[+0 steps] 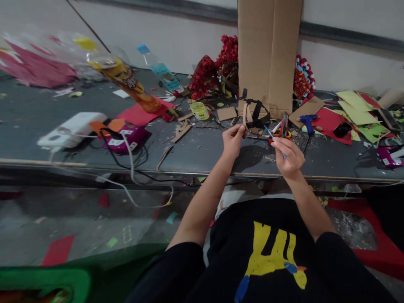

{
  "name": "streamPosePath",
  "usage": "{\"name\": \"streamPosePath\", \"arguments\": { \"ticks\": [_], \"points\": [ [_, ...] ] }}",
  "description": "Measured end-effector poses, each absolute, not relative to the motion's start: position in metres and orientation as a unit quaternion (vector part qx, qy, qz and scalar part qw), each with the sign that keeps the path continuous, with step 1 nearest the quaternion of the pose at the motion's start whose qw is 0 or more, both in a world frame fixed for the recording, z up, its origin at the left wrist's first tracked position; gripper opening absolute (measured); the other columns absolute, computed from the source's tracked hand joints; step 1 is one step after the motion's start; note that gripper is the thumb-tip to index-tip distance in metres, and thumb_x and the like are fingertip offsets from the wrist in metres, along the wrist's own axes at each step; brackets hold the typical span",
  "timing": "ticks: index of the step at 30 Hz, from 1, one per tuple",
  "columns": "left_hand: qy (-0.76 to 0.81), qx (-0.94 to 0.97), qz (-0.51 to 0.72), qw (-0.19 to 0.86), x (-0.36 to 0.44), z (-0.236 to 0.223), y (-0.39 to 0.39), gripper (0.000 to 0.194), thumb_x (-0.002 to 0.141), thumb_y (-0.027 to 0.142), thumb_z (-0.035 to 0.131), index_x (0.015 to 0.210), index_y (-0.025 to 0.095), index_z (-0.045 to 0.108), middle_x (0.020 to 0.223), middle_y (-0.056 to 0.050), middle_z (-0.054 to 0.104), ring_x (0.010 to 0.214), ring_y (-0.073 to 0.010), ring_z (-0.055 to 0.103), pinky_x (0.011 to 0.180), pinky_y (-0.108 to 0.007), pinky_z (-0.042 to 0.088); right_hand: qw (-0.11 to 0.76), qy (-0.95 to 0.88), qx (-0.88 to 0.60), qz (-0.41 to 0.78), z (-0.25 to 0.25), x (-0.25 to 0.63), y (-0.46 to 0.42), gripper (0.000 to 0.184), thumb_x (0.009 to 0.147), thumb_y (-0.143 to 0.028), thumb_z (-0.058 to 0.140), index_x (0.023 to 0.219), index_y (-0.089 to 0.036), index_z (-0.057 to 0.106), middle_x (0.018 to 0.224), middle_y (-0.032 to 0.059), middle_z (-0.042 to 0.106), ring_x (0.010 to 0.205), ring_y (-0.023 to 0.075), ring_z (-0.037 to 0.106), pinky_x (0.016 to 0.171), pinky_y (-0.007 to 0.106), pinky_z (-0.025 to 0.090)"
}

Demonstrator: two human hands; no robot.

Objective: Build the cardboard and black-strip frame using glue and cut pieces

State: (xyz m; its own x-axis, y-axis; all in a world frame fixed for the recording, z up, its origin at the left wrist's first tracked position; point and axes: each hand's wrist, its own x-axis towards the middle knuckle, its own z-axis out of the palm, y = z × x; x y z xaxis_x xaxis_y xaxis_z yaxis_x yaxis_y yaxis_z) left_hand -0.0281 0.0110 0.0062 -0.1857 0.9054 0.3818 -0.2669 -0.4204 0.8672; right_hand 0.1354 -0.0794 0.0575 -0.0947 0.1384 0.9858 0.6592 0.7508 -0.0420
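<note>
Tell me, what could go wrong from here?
The white cable looping below the table edge might snag and tug the white power strip. The left hand pinches a thin tan strip, which may bend under pressure. The blue stick in the right hand could slip and poke it.

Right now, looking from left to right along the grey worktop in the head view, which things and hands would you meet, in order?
White plastic power strip, purple plastic socket box, small round yellow tub, left hand, right hand, blue plastic glue gun, yellow paper sheets.
</note>
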Motion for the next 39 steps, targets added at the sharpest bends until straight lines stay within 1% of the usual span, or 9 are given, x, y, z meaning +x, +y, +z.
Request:
{"name": "streamPosePath", "arguments": {
  "ticks": [3, 6, 10, 17, 21, 24, 31, 34, 39],
  "points": [
    [0.332, 0.479, 0.696, 0.419, -0.027, 0.008, 0.01, 0.042, 0.062, 0.056, 0.074, 0.055, 0.016, 0.062, 0.05, 0.003, 0.048, 0.046, -0.0059, 0.04, 0.047, -0.02, 0.035, 0.599, -0.716, -0.283, -0.22, 0.056, 0.136, -0.079, 0.023, 0.083, -0.007, 0.058, 0.101, -0.022, 0.063, 0.092, 0.0028, 0.073, 0.088, 0.0125, 0.07, 0.078, 0.024, 0.059],
    [0.333, 0.484, 0.697, 0.412, -0.026, 0.01, 0.008, 0.041, 0.062, 0.054, 0.075, 0.054, 0.016, 0.063, 0.051, 0.003, 0.049, 0.047, -0.0058, 0.041, 0.046, -0.02, 0.036, 0.589, -0.736, -0.268, -0.197, 0.054, 0.127, -0.082, 0.025, 0.082, -0.004, 0.057, 0.1, -0.02, 0.062, 0.092, 0.0045, 0.073, 0.089, 0.0122, 0.07, 0.078, 0.023, 0.058],
    [0.338, 0.483, 0.693, 0.415, -0.025, 0.01, 0.006, 0.039, 0.061, 0.054, 0.075, 0.058, 0.016, 0.066, 0.054, 0.003, 0.052, 0.048, -0.0061, 0.043, 0.046, -0.02, 0.037, 0.604, -0.735, -0.259, -0.166, 0.055, 0.119, -0.085, 0.024, 0.081, -0.003, 0.058, 0.099, -0.02, 0.061, 0.089, 0.0049, 0.073, 0.087, 0.0121, 0.07, 0.077, 0.023, 0.058],
    [0.332, 0.49, 0.692, 0.414, -0.025, 0.011, 0.006, 0.037, 0.063, 0.052, 0.076, 0.06, 0.015, 0.069, 0.056, 0.002, 0.054, 0.048, -0.0061, 0.045, 0.047, -0.02, 0.038, 0.608, -0.703, -0.29, -0.227, 0.059, 0.131, -0.078, 0.019, 0.085, -0.009, 0.058, 0.097, -0.022, 0.061, 0.087, 0.0032, 0.073, 0.083, 0.0127, 0.071, 0.074, 0.024, 0.059],
    [0.336, 0.491, 0.69, 0.412, -0.025, 0.01, 0.006, 0.037, 0.063, 0.052, 0.075, 0.059, 0.015, 0.068, 0.056, 0.001, 0.055, 0.048, -0.0061, 0.045, 0.047, -0.02, 0.038, 0.592, -0.733, -0.271, -0.197, 0.055, 0.122, -0.082, 0.02, 0.085, -0.008, 0.056, 0.098, -0.022, 0.061, 0.089, 0.0036, 0.073, 0.086, 0.0122, 0.07, 0.075, 0.023, 0.059],
    [0.34, 0.488, 0.691, 0.411, -0.025, 0.008, 0.008, 0.038, 0.062, 0.053, 0.075, 0.06, 0.015, 0.069, 0.057, 0.001, 0.056, 0.047, -0.0059, 0.045, 0.046, -0.02, 0.037, 0.598, -0.737, -0.262, -0.174, 0.052, 0.117, -0.083, 0.021, 0.085, -0.007, 0.055, 0.099, -0.022, 0.061, 0.089, 0.0029, 0.073, 0.086, 0.0118, 0.07, 0.076, 0.024, 0.059],
    [0.336, 0.487, 0.685, 0.425, -0.026, 0.008, 0.008, 0.036, 0.064, 0.051, 0.075, 0.06, 0.016, 0.068, 0.055, 0.002, 0.053, 0.049, -0.0066, 0.045, 0.047, -0.02, 0.038, 0.62, -0.705, -0.274, -0.206, 0.056, 0.134, -0.074, 0.024, 0.083, -0.007, 0.059, 0.101, -0.023, 0.063, 0.091, 0.0032, 0.073, 0.087, 0.0124, 0.07, 0.078, 0.023, 0.057],
    [0.333, 0.477, 0.688, 0.434, -0.026, 0.01, 0.008, 0.038, 0.062, 0.053, 0.075, 0.059, 0.016, 0.067, 0.054, 0.002, 0.052, 0.049, -0.0067, 0.044, 0.046, -0.02, 0.037, 0.606, -0.715, -0.27, -0.219, 0.056, 0.133, -0.075, 0.024, 0.083, -0.007, 0.058, 0.101, -0.023, 0.064, 0.089, 0.0028, 0.073, 0.088, 0.0122, 0.07, 0.079, 0.023, 0.057],
    [0.339, 0.474, 0.685, 0.437, -0.026, 0.009, 0.008, 0.039, 0.062, 0.052, 0.075, 0.056, 0.016, 0.065, 0.052, 0.003, 0.052, 0.048, -0.0062, 0.043, 0.047, -0.02, 0.037, 0.586, -0.739, -0.267, -0.197, 0.048, 0.117, -0.082, 0.021, 0.086, -0.008, 0.054, 0.098, -0.023, 0.062, 0.089, 0.0024, 0.073, 0.088, 0.0118, 0.07, 0.077, 0.023, 0.058]
  ]
}}
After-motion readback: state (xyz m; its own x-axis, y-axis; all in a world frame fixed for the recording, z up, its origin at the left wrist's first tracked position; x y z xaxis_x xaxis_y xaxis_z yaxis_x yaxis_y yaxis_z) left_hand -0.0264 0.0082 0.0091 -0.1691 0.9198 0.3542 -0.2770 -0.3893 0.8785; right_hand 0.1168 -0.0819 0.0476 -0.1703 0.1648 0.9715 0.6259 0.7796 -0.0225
